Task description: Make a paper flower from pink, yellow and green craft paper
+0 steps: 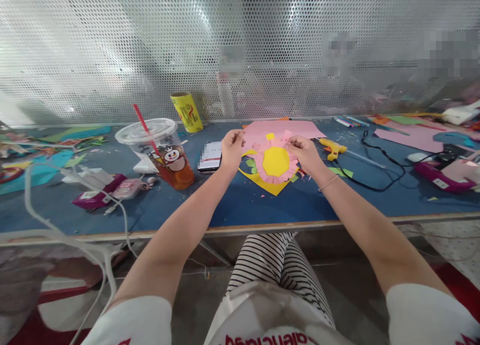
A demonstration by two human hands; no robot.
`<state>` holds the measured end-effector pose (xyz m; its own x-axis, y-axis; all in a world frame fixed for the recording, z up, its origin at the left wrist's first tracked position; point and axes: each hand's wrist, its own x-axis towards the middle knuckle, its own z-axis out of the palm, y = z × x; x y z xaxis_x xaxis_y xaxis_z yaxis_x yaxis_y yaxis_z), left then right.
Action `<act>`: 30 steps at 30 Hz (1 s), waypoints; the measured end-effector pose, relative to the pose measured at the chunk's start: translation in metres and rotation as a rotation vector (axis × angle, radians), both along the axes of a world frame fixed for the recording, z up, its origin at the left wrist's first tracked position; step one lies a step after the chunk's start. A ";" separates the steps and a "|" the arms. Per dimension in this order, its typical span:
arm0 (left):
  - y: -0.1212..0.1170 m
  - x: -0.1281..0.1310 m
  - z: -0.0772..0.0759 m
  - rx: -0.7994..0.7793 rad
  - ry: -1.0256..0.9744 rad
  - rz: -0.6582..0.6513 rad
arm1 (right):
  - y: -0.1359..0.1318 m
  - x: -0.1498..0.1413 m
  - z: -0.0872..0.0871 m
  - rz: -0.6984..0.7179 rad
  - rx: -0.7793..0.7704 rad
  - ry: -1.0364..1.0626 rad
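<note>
A paper flower (276, 161) with a yellow centre and a fringed pink rim lies above the desk in the middle of the head view. At its right edge, my right hand (303, 154) pinches the pink rim between thumb and fingers. My left hand (233, 147) is just left of the flower, its fingertips closed together; whatever is between them is too small to make out. Yellow paper (275, 188) with a cut edge lies under the flower, with green scraps beside it. A small yellow paper square (270, 136) shows at the flower's top edge.
Behind my hands lies a pink sheet (307, 129). A yellow glue gun (332, 148) with a black cord is at right. To the left are a phone (210, 156), a drink cup (165, 157), a yellow tape roll (187, 112) and a purple power strip (99, 191).
</note>
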<state>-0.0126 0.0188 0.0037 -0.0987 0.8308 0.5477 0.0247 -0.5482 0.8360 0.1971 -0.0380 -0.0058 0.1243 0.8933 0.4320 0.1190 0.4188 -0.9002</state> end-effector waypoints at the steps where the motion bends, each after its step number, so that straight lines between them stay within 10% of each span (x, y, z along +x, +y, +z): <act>1: 0.002 -0.001 -0.001 -0.011 0.003 0.003 | 0.001 0.000 0.000 -0.003 0.001 0.006; 20: 0.014 -0.005 -0.019 -0.164 0.425 -0.152 | 0.009 0.006 -0.004 -0.030 0.051 0.084; 30: 0.000 0.002 -0.005 -0.226 0.010 -0.234 | 0.005 0.004 -0.004 -0.025 0.076 0.030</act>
<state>-0.0108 0.0190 -0.0016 0.1140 0.9310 0.3467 -0.0712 -0.3405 0.9376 0.2015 -0.0325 -0.0096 0.1598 0.8547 0.4939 0.1035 0.4831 -0.8694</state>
